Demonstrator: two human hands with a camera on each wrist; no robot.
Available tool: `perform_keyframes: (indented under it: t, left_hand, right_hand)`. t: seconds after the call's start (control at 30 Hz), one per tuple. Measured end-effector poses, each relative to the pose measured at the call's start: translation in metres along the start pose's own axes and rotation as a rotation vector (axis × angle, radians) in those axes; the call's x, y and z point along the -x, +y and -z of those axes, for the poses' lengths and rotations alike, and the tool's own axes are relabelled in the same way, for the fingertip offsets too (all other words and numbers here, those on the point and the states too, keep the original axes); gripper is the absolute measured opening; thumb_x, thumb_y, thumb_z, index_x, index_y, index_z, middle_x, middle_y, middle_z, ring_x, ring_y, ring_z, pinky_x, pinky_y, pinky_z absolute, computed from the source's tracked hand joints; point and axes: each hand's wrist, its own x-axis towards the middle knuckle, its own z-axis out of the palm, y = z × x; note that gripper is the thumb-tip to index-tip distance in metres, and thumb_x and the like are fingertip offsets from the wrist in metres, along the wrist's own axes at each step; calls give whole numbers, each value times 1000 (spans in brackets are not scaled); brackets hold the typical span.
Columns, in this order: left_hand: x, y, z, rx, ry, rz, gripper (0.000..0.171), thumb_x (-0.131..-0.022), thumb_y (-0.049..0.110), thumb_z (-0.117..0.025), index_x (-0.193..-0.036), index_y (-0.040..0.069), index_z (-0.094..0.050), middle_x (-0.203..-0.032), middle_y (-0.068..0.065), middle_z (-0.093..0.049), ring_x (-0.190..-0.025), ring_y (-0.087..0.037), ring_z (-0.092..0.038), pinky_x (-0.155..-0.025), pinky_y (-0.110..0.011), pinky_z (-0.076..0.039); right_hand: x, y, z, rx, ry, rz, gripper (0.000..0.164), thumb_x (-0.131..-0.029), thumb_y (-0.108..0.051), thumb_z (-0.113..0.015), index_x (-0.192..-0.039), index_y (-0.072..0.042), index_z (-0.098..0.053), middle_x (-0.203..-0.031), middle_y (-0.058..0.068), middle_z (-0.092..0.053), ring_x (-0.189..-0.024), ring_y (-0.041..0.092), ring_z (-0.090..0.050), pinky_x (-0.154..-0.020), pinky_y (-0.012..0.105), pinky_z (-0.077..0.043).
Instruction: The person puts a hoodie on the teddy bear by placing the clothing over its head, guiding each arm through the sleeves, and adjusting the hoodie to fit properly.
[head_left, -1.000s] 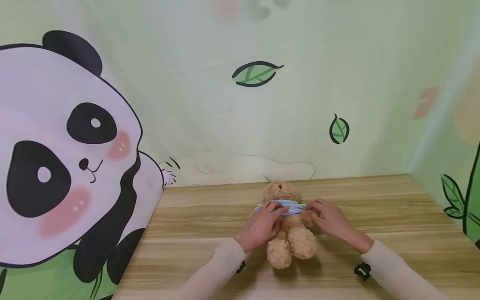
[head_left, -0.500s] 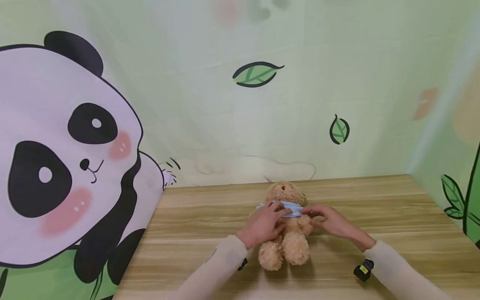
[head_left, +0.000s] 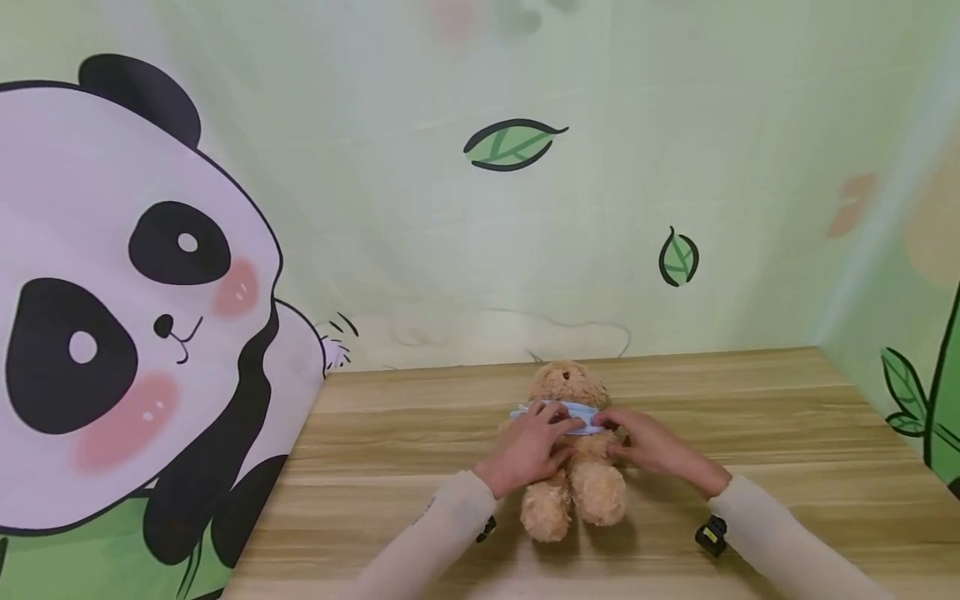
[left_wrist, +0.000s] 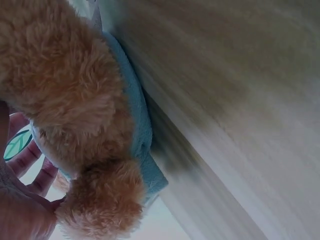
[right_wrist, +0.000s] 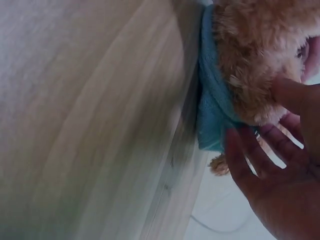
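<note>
A tan plush teddy bear (head_left: 567, 386) lies face up on the table, legs toward me. Light blue cloth (head_left: 581, 413) wraps its upper body. From the left, my left hand (head_left: 522, 447) holds the bear's side, bent fingertips on the cloth; its thumb meets a furry limb (left_wrist: 102, 197) in the left wrist view. My right hand (head_left: 651, 446) grips the other side, thumb against the fur and fingertips at the cloth's edge. In the right wrist view, teal-looking cloth (right_wrist: 212, 95) runs down beside the fur, close to the right hand's fingers. The hands cover much of the bear's belly.
The wood-grain table (head_left: 390, 467) spreads out around the bear. Behind it stands a pale green backdrop (head_left: 390, 208) with a large printed panda (head_left: 210, 167) and leaves. A black wrist device (head_left: 711, 536) hangs at the right sleeve.
The bear's legs have swung left, then slightly back right. My right hand has moved inward, closer to my left hand. The left hand stays nearly in place on the cloth.
</note>
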Motion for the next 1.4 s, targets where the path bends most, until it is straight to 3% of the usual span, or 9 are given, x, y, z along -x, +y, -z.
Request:
perform_keyframes:
  t: [0.1,0.23,0.4,0.6,0.83,0.97,1.1,1.2,1.4]
  left_hand:
    - [0,0,-1,-13,6,3,37,-96,35,-61,-132,27,-59,-120,2,-57,-106,-16,-54,-85,-31,-50]
    - [0,0,-3,-16,7,8,35,-96,35,-63,-130,28,-61,-122,2,-57,-108,-17,-54,-85,-33,-51]
    - [2,0,-6,-16,7,7,34,-96,34,-62,-129,29,-60,-124,2,-56,-109,-18,-53,-85,-34,-51]
    - [5,2,-8,-4,10,9,35,-97,35,-60,-132,31,-57,-127,2,-54,-111,-20,-52,-87,-37,-51]
    - [5,0,-9,58,38,53,36,-99,35,-57,-135,30,-56,-129,1,-53,-113,-19,-51,-88,-38,-49]
    - [3,3,-6,68,36,82,34,-101,39,-53,-133,29,-58,-127,1,-55,-112,-19,-52,-87,-40,-49]
    - [0,5,-5,45,28,96,34,-101,42,-51,-132,30,-59,-127,2,-55,-113,-19,-52,-90,-41,-49]
    - [0,5,-7,29,7,94,35,-101,43,-49,-133,32,-57,-130,2,-53,-116,-19,-50,-90,-41,-48]
    - [-2,5,-11,22,4,78,34,-101,44,-49,-132,34,-57,-130,3,-51,-119,-20,-49,-88,-40,-48]
  right_hand:
    - [-4,-2,-5,71,55,37,26,-82,-2,-72,-103,-6,-59,-97,5,-65,-89,22,-62,-79,36,-52]
    - [-6,-6,-10,158,104,35,22,-84,-3,-71,-92,-10,-53,-81,-2,-54,-75,11,-50,-66,26,-42]
    - [-6,-14,-16,255,166,-16,19,-89,-3,-65,-86,-12,-48,-72,-5,-46,-66,9,-42,-58,23,-35]
    - [-12,-19,-24,395,212,-55,28,-83,-6,-74,-83,-12,-46,-68,-5,-43,-58,10,-39,-51,23,-31]
    - [-12,-13,-14,228,168,-17,25,-83,1,-71,-87,-12,-49,-71,-5,-43,-64,8,-38,-59,23,-32]
    - [-7,-8,-9,182,108,11,17,-91,-10,-68,-94,-13,-52,-77,-7,-46,-69,4,-40,-62,22,-34]
    - [-6,-7,-8,181,89,11,17,-91,-18,-68,-95,-14,-52,-77,-8,-46,-68,3,-40,-62,21,-35]
    - [-6,-12,-7,229,87,-11,18,-91,-18,-69,-92,-14,-52,-75,-9,-43,-66,3,-39,-60,21,-33]
    - [-10,-18,-14,442,148,-77,28,-84,-13,-76,-86,-14,-48,-70,-5,-42,-59,9,-39,-52,24,-31]
